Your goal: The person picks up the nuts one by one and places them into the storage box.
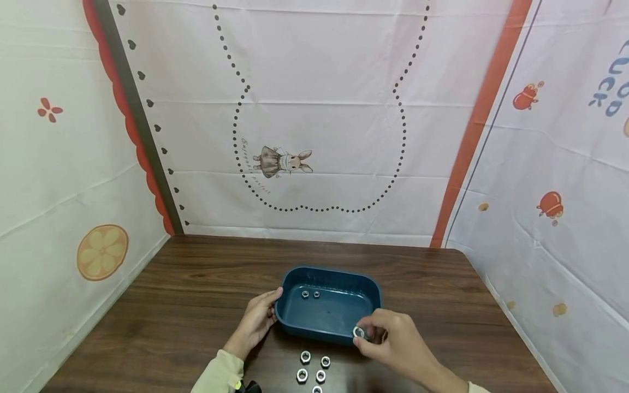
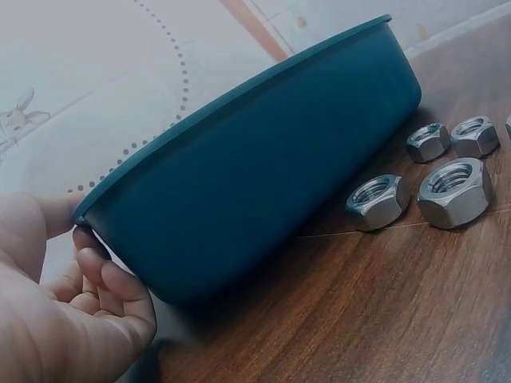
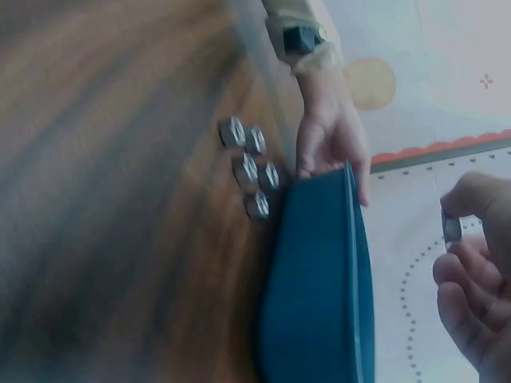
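- The metal nut is in the air, between the thumb and the fingers of my right hand; in the head view it appears in front of the near right corner of the blue tub, and in the right wrist view it is higher than the rim and apart from it
- My right thumb and fingertip are clamped on this nut from two sides, and the other fingers are bent loosely below
- The tub stands upright on the table, with its open side up
- My left hand grips the left end of the tub: the thumb is at the rim, and the bent fingers are under the rim, against the outer wall
- Inside the tub, two small nuts lie on the floor near the far left part, just beside each other
- Five loose nuts lie on the table, on the near side of the tub; four make two pairs, and the fifth is cut by the lower edge of the head view
- Some of these five look larger than others
- Under everything is the brown wooden table
- A pale yellow sleeve covers my left forearm, with a dark device at the wrist
- Behind the table hangs a white cloth with a printed rabbit and a dotted line
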`<state>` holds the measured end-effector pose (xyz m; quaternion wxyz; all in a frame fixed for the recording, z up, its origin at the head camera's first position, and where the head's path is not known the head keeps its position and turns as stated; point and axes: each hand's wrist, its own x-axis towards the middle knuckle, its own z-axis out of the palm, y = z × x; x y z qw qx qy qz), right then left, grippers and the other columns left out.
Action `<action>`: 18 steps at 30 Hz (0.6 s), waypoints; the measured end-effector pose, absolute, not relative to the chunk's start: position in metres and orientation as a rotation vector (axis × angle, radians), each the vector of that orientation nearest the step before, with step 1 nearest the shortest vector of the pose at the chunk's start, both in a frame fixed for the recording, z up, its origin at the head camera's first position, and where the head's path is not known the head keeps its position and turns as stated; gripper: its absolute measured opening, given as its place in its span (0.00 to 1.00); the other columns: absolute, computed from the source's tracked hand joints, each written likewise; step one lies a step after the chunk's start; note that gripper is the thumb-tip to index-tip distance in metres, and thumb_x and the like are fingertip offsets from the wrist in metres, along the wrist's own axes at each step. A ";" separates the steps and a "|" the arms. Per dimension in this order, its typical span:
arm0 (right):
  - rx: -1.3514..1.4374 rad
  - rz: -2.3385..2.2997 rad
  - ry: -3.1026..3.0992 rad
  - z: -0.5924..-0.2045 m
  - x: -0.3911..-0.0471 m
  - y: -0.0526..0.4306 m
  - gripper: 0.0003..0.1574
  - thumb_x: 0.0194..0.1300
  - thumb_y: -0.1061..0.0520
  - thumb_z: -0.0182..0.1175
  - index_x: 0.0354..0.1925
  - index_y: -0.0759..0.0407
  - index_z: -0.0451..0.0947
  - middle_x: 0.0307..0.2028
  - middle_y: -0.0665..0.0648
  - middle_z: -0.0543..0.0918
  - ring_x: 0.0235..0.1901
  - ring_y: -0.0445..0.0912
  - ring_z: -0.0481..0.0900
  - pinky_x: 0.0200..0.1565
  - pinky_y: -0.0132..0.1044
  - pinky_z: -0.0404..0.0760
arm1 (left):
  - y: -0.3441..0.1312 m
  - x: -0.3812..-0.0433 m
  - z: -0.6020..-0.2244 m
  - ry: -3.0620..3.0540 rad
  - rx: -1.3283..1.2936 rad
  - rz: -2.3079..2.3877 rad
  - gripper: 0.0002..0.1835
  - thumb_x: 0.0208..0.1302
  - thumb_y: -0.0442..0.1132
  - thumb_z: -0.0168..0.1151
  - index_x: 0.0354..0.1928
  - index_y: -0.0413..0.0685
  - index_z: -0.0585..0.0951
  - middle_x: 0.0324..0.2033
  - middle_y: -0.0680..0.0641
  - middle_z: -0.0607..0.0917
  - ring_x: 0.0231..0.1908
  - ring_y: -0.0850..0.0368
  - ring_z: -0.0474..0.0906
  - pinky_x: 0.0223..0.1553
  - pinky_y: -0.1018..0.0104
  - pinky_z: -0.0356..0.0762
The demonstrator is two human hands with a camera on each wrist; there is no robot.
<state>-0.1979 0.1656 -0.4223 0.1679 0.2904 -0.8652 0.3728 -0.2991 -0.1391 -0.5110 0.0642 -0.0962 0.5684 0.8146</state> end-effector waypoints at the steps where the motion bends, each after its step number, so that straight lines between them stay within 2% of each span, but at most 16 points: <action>1: 0.877 1.049 -2.439 -0.420 -0.202 0.166 0.08 0.52 0.55 0.73 0.31 0.44 0.82 0.22 0.40 0.72 0.20 0.31 0.69 0.21 0.26 0.73 | -0.139 -0.299 -0.511 1.715 -0.290 2.458 0.21 0.61 0.47 0.66 0.45 0.35 0.78 0.22 0.55 0.76 0.20 0.66 0.67 0.26 0.72 0.68; 8: 1.159 1.038 -2.374 -0.408 -0.239 0.167 0.06 0.58 0.53 0.69 0.35 0.48 0.83 0.23 0.43 0.74 0.20 0.32 0.69 0.21 0.25 0.72 | -0.142 -0.299 -0.508 1.715 -0.270 2.462 0.23 0.61 0.47 0.66 0.47 0.32 0.77 0.22 0.53 0.77 0.22 0.65 0.69 0.27 0.72 0.69; 18: 1.335 0.985 -2.487 -0.406 -0.290 0.162 0.11 0.61 0.49 0.66 0.42 0.49 0.84 0.26 0.39 0.74 0.21 0.33 0.70 0.23 0.27 0.73 | -0.140 -0.297 -0.509 1.711 -0.270 2.456 0.21 0.61 0.47 0.66 0.43 0.34 0.78 0.23 0.53 0.75 0.21 0.65 0.67 0.26 0.72 0.69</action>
